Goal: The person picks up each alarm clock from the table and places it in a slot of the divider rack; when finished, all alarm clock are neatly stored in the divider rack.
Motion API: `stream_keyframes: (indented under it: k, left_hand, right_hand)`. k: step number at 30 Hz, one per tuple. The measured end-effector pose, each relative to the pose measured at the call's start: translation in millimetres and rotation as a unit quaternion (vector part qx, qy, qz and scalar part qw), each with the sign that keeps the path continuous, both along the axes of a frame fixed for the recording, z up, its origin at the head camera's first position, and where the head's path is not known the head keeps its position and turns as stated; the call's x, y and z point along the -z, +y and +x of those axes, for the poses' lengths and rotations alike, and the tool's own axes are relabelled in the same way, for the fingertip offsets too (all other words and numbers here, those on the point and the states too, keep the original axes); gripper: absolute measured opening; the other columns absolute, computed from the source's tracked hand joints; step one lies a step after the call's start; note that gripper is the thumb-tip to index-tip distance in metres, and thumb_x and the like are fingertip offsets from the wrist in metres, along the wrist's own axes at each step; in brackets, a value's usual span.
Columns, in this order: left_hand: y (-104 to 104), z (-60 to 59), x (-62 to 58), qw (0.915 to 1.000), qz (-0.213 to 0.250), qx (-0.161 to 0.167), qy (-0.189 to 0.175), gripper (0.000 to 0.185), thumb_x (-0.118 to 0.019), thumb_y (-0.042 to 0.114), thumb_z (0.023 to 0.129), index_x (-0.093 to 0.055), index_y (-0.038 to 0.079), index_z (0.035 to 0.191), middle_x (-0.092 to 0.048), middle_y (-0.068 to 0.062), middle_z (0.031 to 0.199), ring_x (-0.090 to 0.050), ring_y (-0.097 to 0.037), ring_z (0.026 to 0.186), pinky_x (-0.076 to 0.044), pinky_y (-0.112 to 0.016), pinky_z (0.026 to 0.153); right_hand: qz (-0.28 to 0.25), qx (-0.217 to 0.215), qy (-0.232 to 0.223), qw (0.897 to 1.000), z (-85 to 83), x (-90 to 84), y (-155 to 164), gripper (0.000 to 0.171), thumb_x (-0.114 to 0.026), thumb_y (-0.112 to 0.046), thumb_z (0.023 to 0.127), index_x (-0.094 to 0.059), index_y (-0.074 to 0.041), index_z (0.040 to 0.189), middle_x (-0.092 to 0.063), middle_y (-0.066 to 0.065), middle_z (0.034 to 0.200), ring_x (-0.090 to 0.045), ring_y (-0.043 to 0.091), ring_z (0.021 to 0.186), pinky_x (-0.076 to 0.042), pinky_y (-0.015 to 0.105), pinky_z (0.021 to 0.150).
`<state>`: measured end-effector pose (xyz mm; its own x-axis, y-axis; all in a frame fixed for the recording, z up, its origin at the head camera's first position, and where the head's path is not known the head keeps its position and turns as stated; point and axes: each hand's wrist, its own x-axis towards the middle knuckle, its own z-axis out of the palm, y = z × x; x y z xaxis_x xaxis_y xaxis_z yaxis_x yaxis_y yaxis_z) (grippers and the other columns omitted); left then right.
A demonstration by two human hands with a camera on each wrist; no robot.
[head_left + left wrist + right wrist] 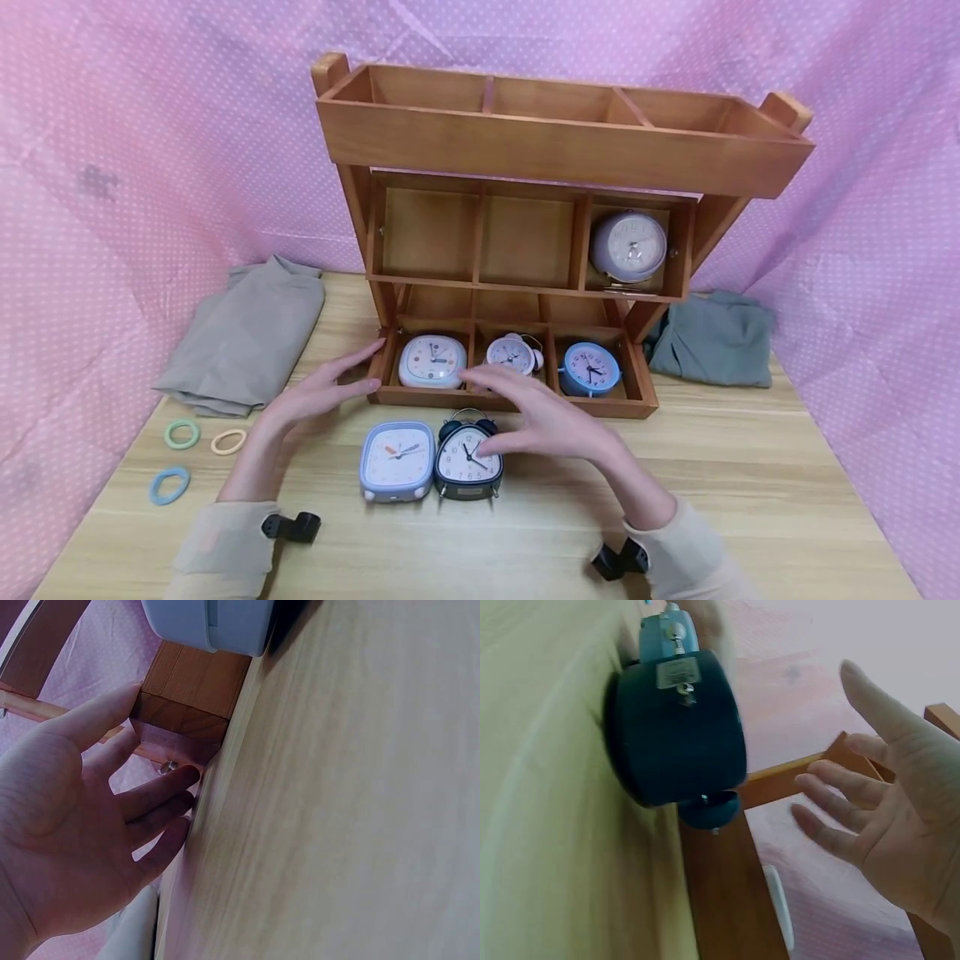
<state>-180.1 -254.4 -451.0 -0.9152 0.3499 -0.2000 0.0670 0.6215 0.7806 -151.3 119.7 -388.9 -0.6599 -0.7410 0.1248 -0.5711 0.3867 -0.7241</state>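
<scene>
Fingers (pixel 352 364) of the left hand (pixel 315 396) are straight and loosely spread, holding nothing; their tips lie at the left front corner of the wooden organizer (pixel 517 250), and the left wrist view shows them just beside the corner block (pixel 187 697), whether touching or not I cannot tell. Fingers (pixel 498 383) of the right hand (pixel 543 421) are likewise stretched out and slightly apart, empty, held above the black twin-bell alarm clock (pixel 467 461) and the front rail of the organizer's lowest tray; the right wrist view shows the palm open with the clock's dark back (pixel 679 727) near it but apart.

That black clock stands upright on the wooden surface (pixel 750 492), just in front of the organizer, touching or nearly touching a square pale blue clock (pixel 397 461) on its left. In the lowest tray sit three more clocks: a white square one (pixel 431 360) in the left compartment, a small pink twin-bell one (pixel 512 353) in the middle, a round blue one (pixel 590 367) on the right. A lilac round clock (pixel 628 245) occupies the right compartment of the middle shelf.

Three hair rings (pixel 182 433) lie at the left, near a folded grey cloth (pixel 243 337); a green-grey cloth (pixel 712 340) lies at the right.
</scene>
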Motion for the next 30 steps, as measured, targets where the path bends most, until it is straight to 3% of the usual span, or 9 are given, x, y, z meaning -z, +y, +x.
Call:
stream_keyframes:
  k: [6,10,17,30]
  left_hand:
    - [-1.4,2.3,-1.7,1.0,-0.002,0.005,0.0,0.075,-0.061,0.047,0.102,-0.024,0.032,0.165,-0.02,-0.014,0.173,-0.016,-0.048,0.158,-0.017,-0.076,0.121]
    - [-2.3,1.9,-0.7,1.0,0.0,0.0,0.006,0.073,-0.06,0.049,0.101,-0.024,0.036,0.164,-0.02,-0.011,0.173,-0.015,-0.046,0.159,-0.016,-0.075,0.122]
    - [-1.1,0.2,2.0,0.9999,-0.006,0.006,0.013,0.074,-0.06,0.049,0.102,-0.023,0.035,0.164,-0.02,-0.012,0.173,-0.016,-0.047,0.158,-0.017,-0.075,0.122]
    - [-1.9,0.2,3.2,0.9997,-0.015,0.002,0.018,0.073,-0.059,0.051,0.102,-0.024,0.037,0.164,-0.021,-0.012,0.173,-0.017,-0.047,0.158,-0.017,-0.075,0.121]
  right_hand:
    - [0.087,-0.053,0.0,0.995,4.6,10.0,-7.0,0.087,-0.085,-0.05,0.081,-0.043,-0.033,0.156,-0.05,-0.009,0.154,-0.047,0.013,0.142,-0.046,0.049,0.117]
    - [0.128,-0.065,0.009,0.99,5.7,12.2,-9.7,0.084,-0.085,-0.056,0.078,-0.048,-0.035,0.151,-0.053,-0.01,0.149,-0.047,0.01,0.139,-0.045,0.045,0.117]
    - [0.151,-0.075,0.031,0.985,5.5,18.7,-12.3,0.08,-0.086,-0.055,0.078,-0.054,-0.028,0.147,-0.057,-0.008,0.138,-0.051,0.007,0.128,-0.047,0.034,0.113]
    - [0.181,-0.073,0.052,0.979,4.8,21.9,-12.0,0.081,-0.085,-0.057,0.077,-0.056,-0.027,0.146,-0.058,-0.006,0.136,-0.052,0.008,0.127,-0.047,0.035,0.114]
